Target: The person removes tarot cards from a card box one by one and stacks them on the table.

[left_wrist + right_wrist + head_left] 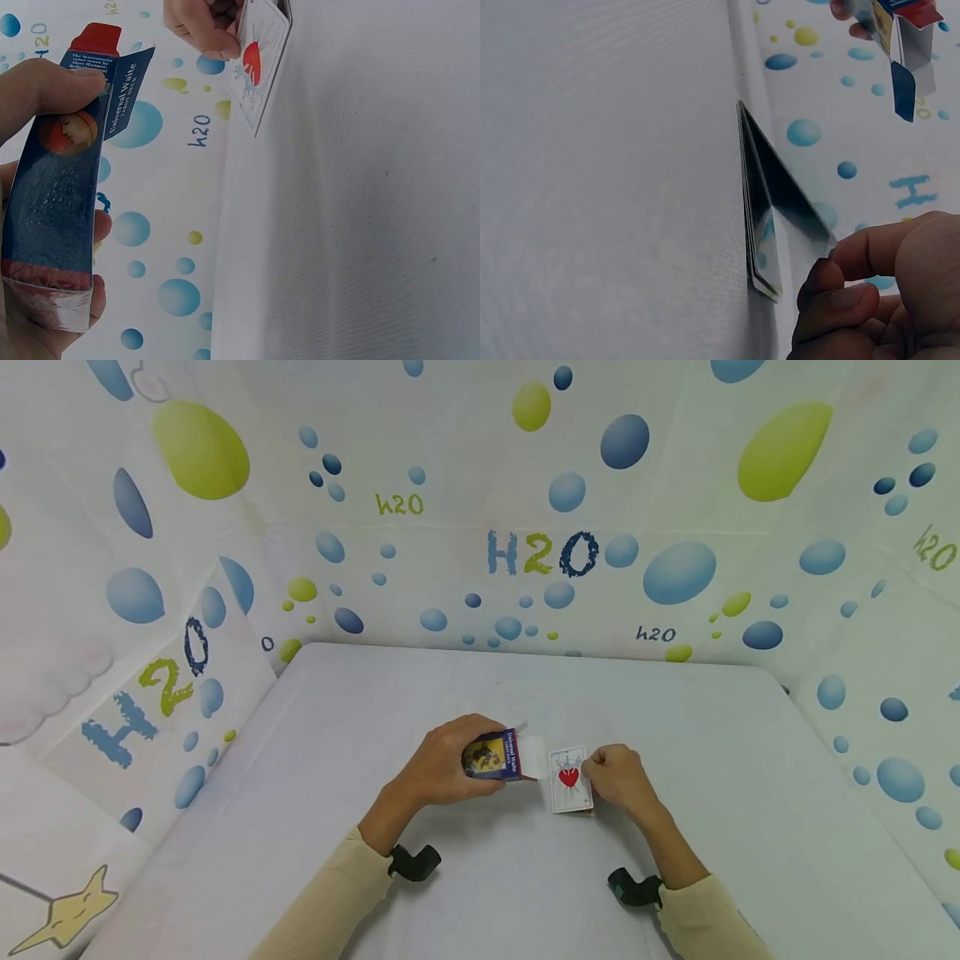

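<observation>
My left hand (446, 764) grips a blue tarot card box (491, 757) by its sides, held above the table. The box's end flap (129, 94) stands open and points towards the right; the left wrist view shows the lettering "Universal Waite" on it. My right hand (619, 777) pinches the right edge of a tarot card (561, 789) printed with a red heart pierced by swords. In the right wrist view this card tilts up off a thin stack of cards (748, 225) that lies on the table. Whether cards remain inside the box I cannot tell.
A white cloth covers the table (375, 693). Behind and at the sides hangs a white curtain (465, 460) with blue and green drops and "H2O" lettering. A dark wrist camera (415, 863) sits on the left wrist, another camera (634, 888) on the right.
</observation>
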`<state>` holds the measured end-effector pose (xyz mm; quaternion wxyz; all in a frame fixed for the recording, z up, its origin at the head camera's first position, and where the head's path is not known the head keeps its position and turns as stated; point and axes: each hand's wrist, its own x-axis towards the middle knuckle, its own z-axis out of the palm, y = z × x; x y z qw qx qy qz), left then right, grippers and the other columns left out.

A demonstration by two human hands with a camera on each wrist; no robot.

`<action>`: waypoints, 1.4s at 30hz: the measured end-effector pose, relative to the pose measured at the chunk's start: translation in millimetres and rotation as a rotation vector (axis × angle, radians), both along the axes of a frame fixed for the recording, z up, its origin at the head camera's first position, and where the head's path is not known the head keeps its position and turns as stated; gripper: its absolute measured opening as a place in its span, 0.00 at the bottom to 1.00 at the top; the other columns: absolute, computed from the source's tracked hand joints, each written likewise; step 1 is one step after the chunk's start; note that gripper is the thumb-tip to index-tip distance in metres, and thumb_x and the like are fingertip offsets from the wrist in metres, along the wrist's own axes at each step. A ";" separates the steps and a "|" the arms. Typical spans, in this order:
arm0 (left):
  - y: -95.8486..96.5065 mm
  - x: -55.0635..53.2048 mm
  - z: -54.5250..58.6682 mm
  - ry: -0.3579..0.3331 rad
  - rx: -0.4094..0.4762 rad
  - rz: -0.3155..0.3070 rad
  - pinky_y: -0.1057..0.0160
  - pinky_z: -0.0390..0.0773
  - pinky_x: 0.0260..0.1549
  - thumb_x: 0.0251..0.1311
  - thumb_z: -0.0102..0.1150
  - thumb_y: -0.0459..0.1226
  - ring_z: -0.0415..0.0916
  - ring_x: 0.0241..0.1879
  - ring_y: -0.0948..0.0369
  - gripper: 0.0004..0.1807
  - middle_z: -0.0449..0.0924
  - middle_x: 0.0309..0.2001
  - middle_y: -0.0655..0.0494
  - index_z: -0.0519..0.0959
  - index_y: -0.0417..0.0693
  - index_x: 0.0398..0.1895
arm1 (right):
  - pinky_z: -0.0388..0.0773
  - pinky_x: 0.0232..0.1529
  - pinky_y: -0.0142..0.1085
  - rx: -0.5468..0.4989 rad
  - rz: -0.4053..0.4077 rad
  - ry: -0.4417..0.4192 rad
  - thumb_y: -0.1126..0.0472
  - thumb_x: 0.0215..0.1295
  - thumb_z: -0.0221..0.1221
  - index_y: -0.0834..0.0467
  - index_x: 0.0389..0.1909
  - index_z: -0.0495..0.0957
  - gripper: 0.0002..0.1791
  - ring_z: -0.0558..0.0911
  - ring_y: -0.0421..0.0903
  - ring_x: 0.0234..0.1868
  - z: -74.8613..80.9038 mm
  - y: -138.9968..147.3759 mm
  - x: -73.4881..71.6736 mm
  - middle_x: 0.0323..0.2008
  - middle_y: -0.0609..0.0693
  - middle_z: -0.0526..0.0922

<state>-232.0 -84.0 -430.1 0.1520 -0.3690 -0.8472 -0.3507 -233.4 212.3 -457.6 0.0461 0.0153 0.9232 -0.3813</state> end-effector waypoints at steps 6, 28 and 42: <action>0.5 0.0 0.9 0.000 0.002 -0.003 0.59 0.81 0.52 0.42 0.81 0.46 0.78 0.51 0.63 0.37 0.82 0.54 0.59 0.78 0.50 0.60 | 0.66 0.19 0.33 0.045 0.017 0.000 0.65 0.65 0.52 0.61 0.21 0.77 0.13 0.71 0.44 0.21 -2.8 0.7 1.4 0.18 0.50 0.74; 0.4 1.1 -0.3 0.007 -0.005 0.001 0.59 0.81 0.52 0.42 0.82 0.46 0.78 0.52 0.63 0.38 0.82 0.55 0.59 0.79 0.49 0.59 | 0.69 0.17 0.31 0.086 0.026 -0.076 0.64 0.66 0.57 0.62 0.24 0.76 0.10 0.73 0.44 0.17 -0.9 1.3 6.4 0.17 0.52 0.76; 2.0 0.8 0.0 -0.008 -0.005 0.011 0.59 0.81 0.52 0.42 0.81 0.46 0.77 0.52 0.63 0.38 0.82 0.55 0.59 0.78 0.50 0.60 | 0.67 0.16 0.32 0.062 0.038 -0.133 0.59 0.69 0.57 0.60 0.25 0.75 0.13 0.72 0.44 0.14 -1.5 7.0 2.1 0.15 0.51 0.77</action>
